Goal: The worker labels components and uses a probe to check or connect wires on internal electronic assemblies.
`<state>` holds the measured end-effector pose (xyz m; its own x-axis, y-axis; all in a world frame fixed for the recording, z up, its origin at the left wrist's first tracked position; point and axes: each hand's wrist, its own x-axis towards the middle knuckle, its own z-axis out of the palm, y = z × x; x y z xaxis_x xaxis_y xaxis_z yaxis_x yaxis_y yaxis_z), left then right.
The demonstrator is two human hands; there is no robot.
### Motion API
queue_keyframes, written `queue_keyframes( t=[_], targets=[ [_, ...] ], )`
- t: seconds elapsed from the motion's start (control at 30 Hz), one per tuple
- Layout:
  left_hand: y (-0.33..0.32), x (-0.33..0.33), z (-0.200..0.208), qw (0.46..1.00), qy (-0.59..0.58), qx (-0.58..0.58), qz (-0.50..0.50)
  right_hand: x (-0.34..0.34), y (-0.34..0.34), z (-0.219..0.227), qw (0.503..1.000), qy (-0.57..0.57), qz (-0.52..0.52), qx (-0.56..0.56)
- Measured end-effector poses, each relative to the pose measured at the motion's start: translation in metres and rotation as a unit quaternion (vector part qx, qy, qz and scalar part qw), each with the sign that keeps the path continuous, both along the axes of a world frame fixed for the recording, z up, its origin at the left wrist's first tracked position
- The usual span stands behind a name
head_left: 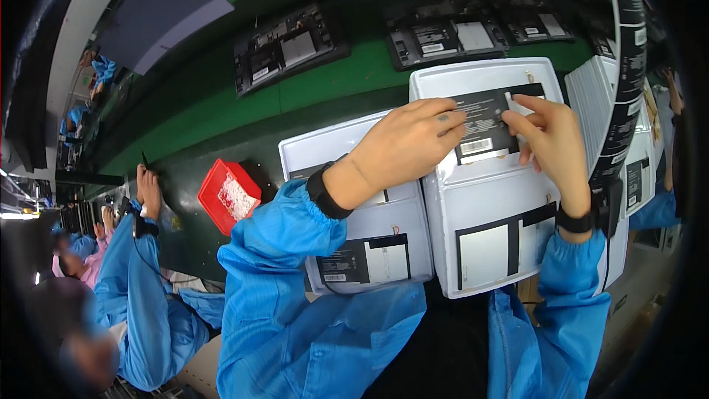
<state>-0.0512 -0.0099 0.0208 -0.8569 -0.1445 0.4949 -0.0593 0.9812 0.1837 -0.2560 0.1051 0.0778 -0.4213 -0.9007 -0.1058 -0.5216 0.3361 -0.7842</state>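
Note:
A flat black battery pack (484,127) with a printed face and a white label lies in the upper part of the right white plastic tray (487,183). My left hand (406,137) has its bent fingers on the pack's left edge; the fingertips are partly hidden. At the pack's right side, my right hand (550,129) curls its thumb and forefinger in beside a narrow white strip (509,98). Whether those fingers pinch the strip or the pack's edge is hard to make out. Lower in the same tray sits another pack with a large white face (484,258).
A second white tray (354,223) with battery packs stands to the left, beside a red bin (218,199) of white bits. Opened devices (292,48) line the green belt (362,66). Stacked trays (594,96) stand right. A blue-sleeved co-worker (140,288) sits at left.

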Motion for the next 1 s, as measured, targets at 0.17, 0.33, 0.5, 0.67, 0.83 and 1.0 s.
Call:
queue_keyframes(
  t=[0.17,0.33,0.5,0.67,0.83,1.0],
  targets=[
    [0.015,-0.027,0.017,0.992,-0.124,0.019,-0.028,-0.036,0.156,0.040,0.906,0.184,0.003,-0.381],
    [0.035,-0.031,0.016,0.978,-0.195,-0.022,-0.071,-0.107,0.171,0.011,0.893,0.310,-0.156,-0.285],
    [0.083,-0.087,0.052,0.968,-0.121,0.204,-0.080,-0.118,0.172,-0.019,0.941,-0.017,-0.125,-0.313],
    [0.115,-0.166,0.087,0.618,0.051,0.755,-0.211,-0.110,0.169,-0.003,0.934,-0.056,-0.125,-0.331],
    [0.128,-0.167,0.096,0.601,0.088,0.771,-0.193,-0.107,0.167,0.022,0.887,0.059,-0.139,-0.437],
    [0.135,-0.169,0.093,0.564,0.075,0.803,-0.174,-0.109,0.169,0.038,0.919,0.097,-0.091,-0.370]
  ],
)
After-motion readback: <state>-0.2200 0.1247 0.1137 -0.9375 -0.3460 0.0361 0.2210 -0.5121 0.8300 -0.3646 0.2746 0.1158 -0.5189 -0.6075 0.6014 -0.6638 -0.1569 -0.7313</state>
